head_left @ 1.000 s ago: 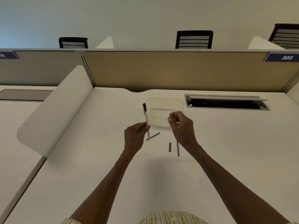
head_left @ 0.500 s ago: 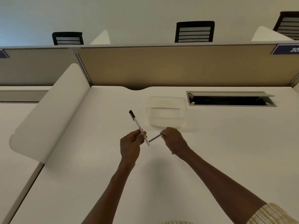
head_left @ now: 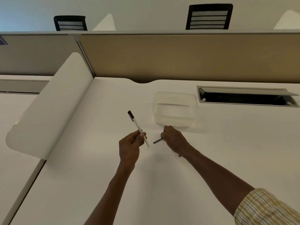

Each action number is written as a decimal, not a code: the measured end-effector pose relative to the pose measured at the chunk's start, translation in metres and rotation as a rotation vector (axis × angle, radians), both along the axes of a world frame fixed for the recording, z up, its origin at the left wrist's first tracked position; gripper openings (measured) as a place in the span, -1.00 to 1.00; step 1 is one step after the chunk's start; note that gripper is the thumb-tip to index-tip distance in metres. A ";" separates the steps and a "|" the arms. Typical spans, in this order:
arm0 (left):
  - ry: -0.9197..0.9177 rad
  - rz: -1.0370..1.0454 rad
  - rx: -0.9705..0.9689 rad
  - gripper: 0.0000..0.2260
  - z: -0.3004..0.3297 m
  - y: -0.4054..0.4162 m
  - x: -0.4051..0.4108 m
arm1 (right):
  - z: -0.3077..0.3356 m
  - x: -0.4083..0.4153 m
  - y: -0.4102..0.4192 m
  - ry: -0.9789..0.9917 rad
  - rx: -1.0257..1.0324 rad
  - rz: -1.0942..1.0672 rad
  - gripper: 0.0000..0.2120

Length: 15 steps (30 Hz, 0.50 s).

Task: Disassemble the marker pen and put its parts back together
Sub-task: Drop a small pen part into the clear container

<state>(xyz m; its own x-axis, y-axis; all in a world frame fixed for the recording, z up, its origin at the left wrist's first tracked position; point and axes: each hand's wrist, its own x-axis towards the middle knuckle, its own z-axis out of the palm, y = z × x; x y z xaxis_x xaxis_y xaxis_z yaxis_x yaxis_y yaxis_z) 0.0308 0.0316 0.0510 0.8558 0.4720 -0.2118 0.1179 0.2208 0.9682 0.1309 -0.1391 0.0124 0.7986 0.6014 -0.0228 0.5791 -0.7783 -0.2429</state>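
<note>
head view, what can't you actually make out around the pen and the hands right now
- Print on the white pen barrel, head view: too small to read.
- Grip end of the dark rod: hidden inside the right hand.
- A dark part on the desk: almost wholly covered by the right wrist.
- Left hand palm side: turned away from the camera.
- Clear tray contents: too faint to tell.

White desk (head_left: 227, 159): smooth top, curved notch at its far edge. Open cable hatch (head_left: 246, 99), dark inside, near the far right corner. Tan partition panel (head_left: 178, 57) along the far edge; grey panel (head_left: 37, 56) to its left. White rounded side divider (head_left: 52, 103) along the left edge. Two black slatted chair backs (head_left: 209, 17) beyond the partition. Plain pale wall (head_left: 146, 12), bluish at the upper left.
</note>
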 end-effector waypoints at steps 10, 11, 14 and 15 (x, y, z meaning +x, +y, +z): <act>-0.010 -0.026 0.011 -0.87 0.002 -0.003 0.007 | 0.007 -0.004 -0.006 -0.032 -0.003 -0.005 -0.88; -0.013 -0.029 0.009 -0.88 0.003 -0.004 0.008 | 0.011 -0.005 -0.007 -0.041 0.009 -0.010 -0.88; -0.018 -0.039 0.001 -0.88 0.004 -0.007 0.008 | 0.029 -0.005 -0.012 -0.077 0.053 -0.037 -0.87; -0.018 -0.043 0.000 -0.87 0.004 -0.008 0.008 | 0.036 -0.004 -0.013 -0.094 0.067 -0.049 -0.87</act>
